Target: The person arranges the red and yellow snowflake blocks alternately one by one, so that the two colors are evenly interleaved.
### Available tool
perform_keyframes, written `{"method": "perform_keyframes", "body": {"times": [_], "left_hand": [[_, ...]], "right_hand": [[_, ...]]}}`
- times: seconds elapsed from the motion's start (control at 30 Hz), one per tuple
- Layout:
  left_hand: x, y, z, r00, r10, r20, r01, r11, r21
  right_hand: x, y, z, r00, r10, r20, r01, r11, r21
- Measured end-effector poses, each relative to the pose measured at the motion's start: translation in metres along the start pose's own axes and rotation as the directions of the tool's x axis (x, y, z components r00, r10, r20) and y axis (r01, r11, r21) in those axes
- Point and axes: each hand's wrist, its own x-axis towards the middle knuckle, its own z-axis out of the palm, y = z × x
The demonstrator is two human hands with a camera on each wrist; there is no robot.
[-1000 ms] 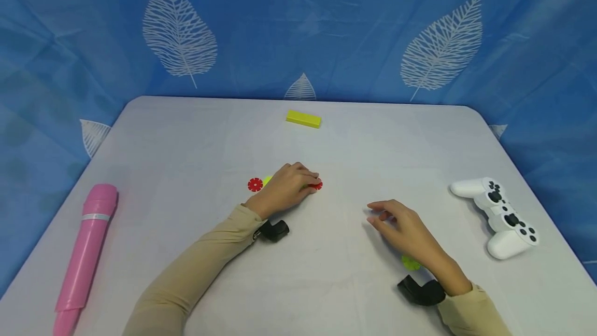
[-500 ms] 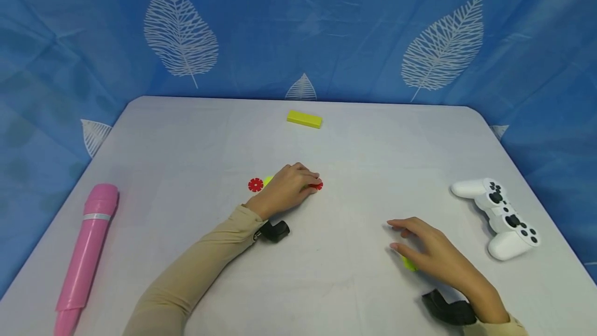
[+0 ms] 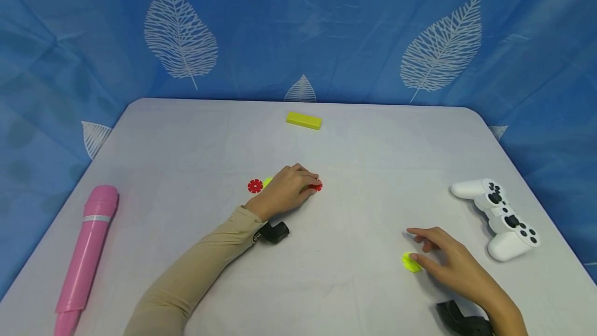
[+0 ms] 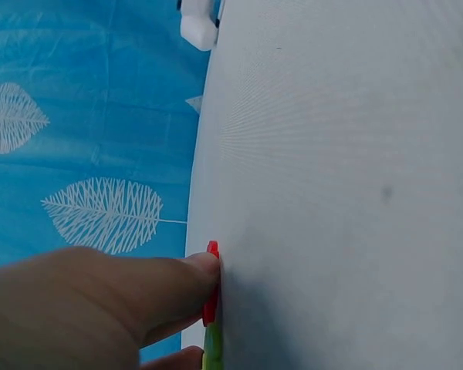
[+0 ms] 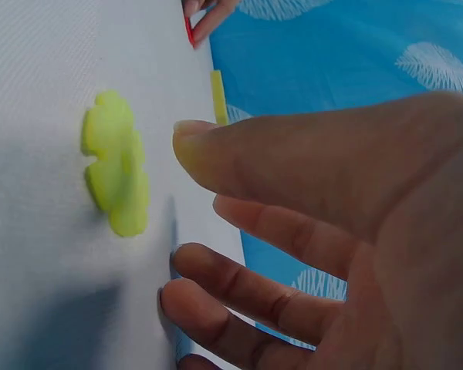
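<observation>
My left hand (image 3: 285,188) is low over the middle of the table, its thumb and fingertips pinching a red notched disc (image 3: 319,186). In the left wrist view, the thumb lies against this red disc (image 4: 211,307), with a green disc (image 4: 213,345) adjoining its lower end. Another red disc (image 3: 255,186) and a partly covered yellow-green disc (image 3: 267,181) show left of that hand. My right hand (image 3: 459,268) hovers with parted, relaxed fingers beside a single yellow-green notched disc (image 3: 410,262). In the right wrist view, the thumb is apart from this scalloped disc (image 5: 116,166).
A pink microphone-shaped object (image 3: 88,253) lies along the left side of the white table (image 3: 354,159). A white game controller (image 3: 496,217) rests at the right. Near the far edge is a yellow bar (image 3: 303,120). A blue leaf-printed curtain (image 3: 350,30) hangs behind.
My right hand has moved right and toward the near edge, uncovering the yellow-green disc there. My left hand has stayed in place on the red disc.
</observation>
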Motion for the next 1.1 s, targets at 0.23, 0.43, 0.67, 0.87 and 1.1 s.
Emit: {"method": "perform_keyframes", "body": {"times": [0.23, 0.43, 0.67, 0.87, 1.1], "left_hand": [[-0.001, 0.0, 0.001, 1.0, 0.009, -0.005, -0.009, 1.0, -0.013], [-0.002, -0.001, 0.002, 1.0, 0.019, -0.016, -0.019, 1.0, -0.007], [-0.001, -0.001, 0.001, 0.999, 0.029, -0.036, -0.03, 1.0, -0.01], [-0.001, 0.0, 0.0, 1.0, 0.019, -0.022, -0.019, 1.0, 0.001], [-0.001, 0.0, 0.002, 0.999, 0.025, -0.039, -0.025, 1.0, -0.004]], "right_hand": [[-0.008, 0.001, 0.005, 0.999, 0.051, -0.007, -0.051, 0.999, 0.008], [-0.01, -0.004, 0.012, 0.993, 0.113, 0.018, -0.113, 0.994, -0.011], [-0.011, -0.006, 0.017, 0.996, 0.088, -0.025, -0.088, 0.996, -0.012], [-0.014, -0.01, 0.022, 0.989, 0.128, -0.072, -0.128, 0.992, 0.001], [-0.017, -0.017, 0.027, 0.976, 0.176, -0.13, -0.173, 0.984, 0.036]]}}
